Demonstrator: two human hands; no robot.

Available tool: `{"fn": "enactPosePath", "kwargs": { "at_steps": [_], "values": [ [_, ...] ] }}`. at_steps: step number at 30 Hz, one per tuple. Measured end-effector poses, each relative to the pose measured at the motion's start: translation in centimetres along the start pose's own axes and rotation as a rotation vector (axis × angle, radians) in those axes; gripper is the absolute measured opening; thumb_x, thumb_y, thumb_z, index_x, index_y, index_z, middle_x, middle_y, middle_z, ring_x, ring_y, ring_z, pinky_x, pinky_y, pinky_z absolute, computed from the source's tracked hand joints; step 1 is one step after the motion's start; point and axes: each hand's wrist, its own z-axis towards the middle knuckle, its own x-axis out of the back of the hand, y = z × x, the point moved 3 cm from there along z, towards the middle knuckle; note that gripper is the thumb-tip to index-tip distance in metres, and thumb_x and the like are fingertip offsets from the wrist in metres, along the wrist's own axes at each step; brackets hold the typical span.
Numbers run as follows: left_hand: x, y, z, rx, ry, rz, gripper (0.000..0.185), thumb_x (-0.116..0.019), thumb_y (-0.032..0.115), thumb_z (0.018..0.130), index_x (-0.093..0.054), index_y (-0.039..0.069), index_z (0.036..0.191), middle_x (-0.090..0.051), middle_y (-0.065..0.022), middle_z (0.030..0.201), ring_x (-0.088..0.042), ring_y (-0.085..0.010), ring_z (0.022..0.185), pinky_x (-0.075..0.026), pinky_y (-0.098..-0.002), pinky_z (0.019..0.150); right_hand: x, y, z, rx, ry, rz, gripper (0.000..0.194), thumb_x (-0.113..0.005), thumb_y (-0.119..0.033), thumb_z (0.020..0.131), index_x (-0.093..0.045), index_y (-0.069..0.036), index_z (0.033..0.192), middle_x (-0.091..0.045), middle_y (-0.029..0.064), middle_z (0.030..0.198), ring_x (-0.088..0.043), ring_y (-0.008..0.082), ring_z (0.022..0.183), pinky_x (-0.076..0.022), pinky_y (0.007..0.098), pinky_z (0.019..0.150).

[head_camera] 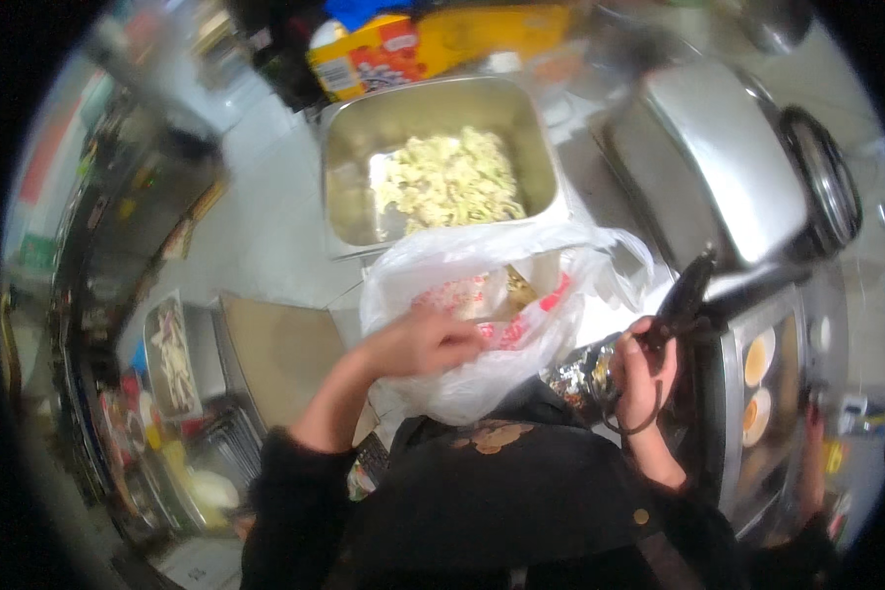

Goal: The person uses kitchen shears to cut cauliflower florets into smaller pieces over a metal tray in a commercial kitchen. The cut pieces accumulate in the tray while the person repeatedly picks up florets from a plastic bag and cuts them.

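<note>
A white plastic bag with red printing stands wide open in front of me, with smaller bags or packets inside that I cannot make out. My left hand is at the bag's near left rim, its fingers bent and blurred; whether it grips the plastic cannot be told. My right hand, a dark band around its wrist, is closed around a dark elongated object to the right of the bag. Beyond the bag, a deep steel pan holds chopped pale green vegetable, perhaps cabbage.
A yellow carton stands behind the pan. At the right are a large steel container and a flat griddle with two eggs. To the left lie a brown board and a steel tray of sliced food.
</note>
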Motion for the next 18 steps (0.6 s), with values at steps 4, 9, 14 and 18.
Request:
{"fn": "enactPosePath", "kwargs": {
  "at_steps": [4, 9, 14, 18],
  "values": [
    [-0.6, 0.3, 7.0, 0.092, 0.155, 0.178, 0.034, -0.051, 0.026, 0.089, -0.057, 0.005, 0.116, -0.064, -0.0106, 0.093, -0.061, -0.0189, 0.080, -0.047, -0.0311, 0.074, 1.9, 0.9, -0.1, 0.130, 0.143, -0.217, 0.018, -0.058, 0.002, 0.081, -0.052, -0.004, 0.097, -0.050, -0.0039, 0.079, -0.043, 0.0024, 0.066, -0.0353, 0.0165, 0.058],
    [-5.4, 2.1, 9.6, -0.345, -0.179, 0.213, 0.048, -0.051, 0.016, 0.086, -0.044, 0.015, 0.133, -0.045, -0.0170, 0.133, -0.051, -0.0277, 0.112, -0.041, -0.0359, 0.094, 3.8, 2.5, -0.4, 0.054, 0.085, -0.265, 0.025, -0.061, -0.016, 0.084, -0.050, -0.004, 0.102, -0.048, -0.0026, 0.075, -0.042, 0.0043, 0.066, -0.0336, 0.0192, 0.055],
    [-10.5, 2.8, 9.3, -0.567, -0.574, 0.196, 0.045, -0.052, 0.012, 0.084, -0.049, 0.016, 0.129, -0.042, -0.0170, 0.135, -0.048, -0.0274, 0.117, -0.038, -0.0365, 0.099, 5.2, 5.9, -1.0, -0.022, 0.198, -0.461, 0.037, -0.070, -0.015, 0.075, -0.046, -0.003, 0.101, -0.048, -0.0006, 0.068, -0.045, 0.0090, 0.057, -0.0374, 0.0217, 0.052],
    [-9.6, 1.5, 11.9, -0.229, -0.702, 0.053, 0.032, -0.052, 0.011, 0.084, -0.058, 0.011, 0.115, -0.057, -0.0141, 0.118, -0.055, -0.0251, 0.107, -0.042, -0.0366, 0.092, 6.2, 9.7, -1.2, -0.133, 0.241, -0.391, 0.034, -0.064, -0.003, 0.071, -0.044, -0.005, 0.099, -0.044, -0.0014, 0.066, -0.043, 0.0089, 0.059, -0.0374, 0.0239, 0.053]
  ]
}}
